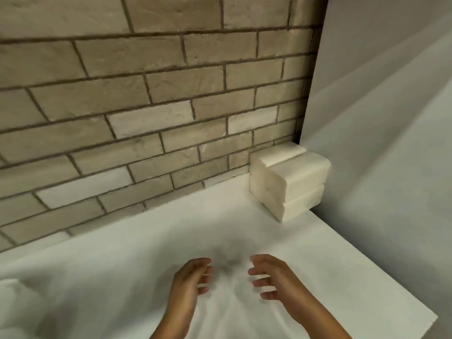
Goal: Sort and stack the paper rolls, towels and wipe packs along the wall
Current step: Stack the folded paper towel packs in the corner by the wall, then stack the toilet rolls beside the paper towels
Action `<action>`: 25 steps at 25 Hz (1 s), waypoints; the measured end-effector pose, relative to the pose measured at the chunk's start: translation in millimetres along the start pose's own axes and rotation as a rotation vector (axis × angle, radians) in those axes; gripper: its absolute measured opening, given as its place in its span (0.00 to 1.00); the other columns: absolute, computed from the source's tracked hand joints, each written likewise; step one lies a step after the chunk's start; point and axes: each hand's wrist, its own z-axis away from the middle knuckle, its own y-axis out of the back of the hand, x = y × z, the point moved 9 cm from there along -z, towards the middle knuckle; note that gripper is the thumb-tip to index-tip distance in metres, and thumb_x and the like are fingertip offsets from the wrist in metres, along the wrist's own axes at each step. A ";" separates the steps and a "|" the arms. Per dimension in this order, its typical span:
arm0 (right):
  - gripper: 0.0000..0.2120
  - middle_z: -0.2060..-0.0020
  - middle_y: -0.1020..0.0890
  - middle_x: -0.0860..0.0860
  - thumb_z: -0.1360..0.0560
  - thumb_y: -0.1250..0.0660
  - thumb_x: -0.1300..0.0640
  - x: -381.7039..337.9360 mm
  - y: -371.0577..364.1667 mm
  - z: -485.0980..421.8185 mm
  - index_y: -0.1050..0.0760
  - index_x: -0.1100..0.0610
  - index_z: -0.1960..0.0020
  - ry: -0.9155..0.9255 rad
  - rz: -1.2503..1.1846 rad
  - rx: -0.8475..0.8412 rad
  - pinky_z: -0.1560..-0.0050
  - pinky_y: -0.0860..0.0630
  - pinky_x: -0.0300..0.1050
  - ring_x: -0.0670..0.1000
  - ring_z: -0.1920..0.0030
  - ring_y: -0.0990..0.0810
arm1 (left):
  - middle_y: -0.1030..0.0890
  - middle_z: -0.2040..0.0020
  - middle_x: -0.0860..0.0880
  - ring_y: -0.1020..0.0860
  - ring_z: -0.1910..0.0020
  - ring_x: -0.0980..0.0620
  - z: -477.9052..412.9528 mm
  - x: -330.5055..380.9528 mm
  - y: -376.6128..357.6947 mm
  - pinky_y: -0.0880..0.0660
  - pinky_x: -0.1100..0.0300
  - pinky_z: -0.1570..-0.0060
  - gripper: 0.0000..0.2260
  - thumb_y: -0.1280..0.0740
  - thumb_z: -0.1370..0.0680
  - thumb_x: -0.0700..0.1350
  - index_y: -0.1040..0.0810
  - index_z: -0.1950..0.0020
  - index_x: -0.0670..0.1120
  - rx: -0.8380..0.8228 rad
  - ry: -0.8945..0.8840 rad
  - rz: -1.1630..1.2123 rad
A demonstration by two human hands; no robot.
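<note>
Towel stack stands against brick wall, well apart from left hand and right hand, both loosely spread, empty.

Rough, matt brick wall – smooth matt white surface – soft-looking matt cream paper towel stack.

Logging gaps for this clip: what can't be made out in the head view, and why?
1. Stack of white packs in the corner: too soft to tell towels from wipe packs.
2. White shape at lower left: cut off by the frame edge and blurred; unidentifiable.
3. Left hand and right hand: empty, fingers blurred; contact with the white surface unclear.
</note>
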 end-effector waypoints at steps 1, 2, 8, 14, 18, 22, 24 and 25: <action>0.16 0.48 0.13 0.54 0.30 0.30 0.49 12.8 -16.4 6.2 0.17 0.50 0.43 -0.019 0.027 -0.020 0.57 0.23 0.46 0.52 0.56 0.16 | 0.13 0.56 0.42 0.18 0.61 0.49 14.0 -13.7 27.6 0.25 0.55 0.59 0.08 0.29 0.27 0.45 0.15 0.51 0.44 0.036 0.021 0.005; 0.13 0.48 0.13 0.55 0.27 0.30 0.50 24.9 -34.2 12.6 0.17 0.50 0.43 -0.038 0.050 -0.044 0.55 0.23 0.47 0.52 0.55 0.16 | 0.13 0.55 0.42 0.18 0.61 0.49 28.9 -26.7 54.1 0.25 0.55 0.59 0.07 0.29 0.26 0.45 0.15 0.51 0.45 0.062 0.036 -0.002; 0.21 0.50 0.13 0.55 0.35 0.31 0.48 70.2 -137.1 49.9 0.17 0.51 0.44 -0.044 0.168 -0.143 0.54 0.24 0.49 0.54 0.54 0.16 | 0.14 0.55 0.45 0.17 0.59 0.50 113.5 -71.9 187.4 0.24 0.57 0.57 0.07 0.32 0.20 0.42 0.15 0.53 0.47 0.148 0.058 -0.052; 0.08 0.53 0.13 0.53 0.23 0.30 0.57 81.8 -239.6 78.5 0.17 0.52 0.45 0.009 0.268 -0.215 0.54 0.23 0.48 0.53 0.53 0.17 | 0.14 0.55 0.45 0.17 0.58 0.49 174.1 -80.4 295.6 0.21 0.61 0.59 0.06 0.33 0.19 0.40 0.16 0.50 0.46 0.263 0.005 -0.052; 0.08 0.51 0.13 0.53 0.21 0.32 0.59 92.1 -303.5 96.8 0.17 0.50 0.45 0.032 0.345 -0.274 0.52 0.24 0.47 0.52 0.53 0.17 | 0.14 0.55 0.47 0.17 0.57 0.48 208.2 -85.4 343.4 0.20 0.60 0.59 0.07 0.32 0.20 0.41 0.15 0.52 0.49 0.326 -0.006 -0.064; 0.07 0.51 0.15 0.51 0.20 0.32 0.56 98.9 -366.3 114.2 0.19 0.48 0.44 0.082 0.446 -0.366 0.51 0.24 0.43 0.48 0.53 0.16 | 0.14 0.55 0.52 0.16 0.55 0.48 236.7 -91.0 393.9 0.20 0.64 0.61 0.07 0.34 0.19 0.42 0.17 0.49 0.51 0.417 0.019 -0.115; 0.07 0.50 0.16 0.50 0.19 0.32 0.55 97.3 -389.3 119.0 0.19 0.46 0.44 0.127 0.500 -0.393 0.52 0.24 0.40 0.46 0.54 0.16 | 0.15 0.54 0.52 0.17 0.55 0.49 246.3 -93.7 411.7 0.21 0.65 0.62 0.06 0.34 0.18 0.43 0.17 0.48 0.52 0.441 0.027 -0.137; 0.07 0.50 0.16 0.49 0.19 0.32 0.55 93.5 -399.4 120.4 0.19 0.45 0.45 0.156 0.528 -0.397 0.53 0.25 0.38 0.44 0.55 0.16 | 0.15 0.54 0.52 0.17 0.54 0.49 249.4 -94.0 417.5 0.20 0.64 0.61 0.06 0.34 0.18 0.44 0.17 0.48 0.53 0.448 0.029 -0.153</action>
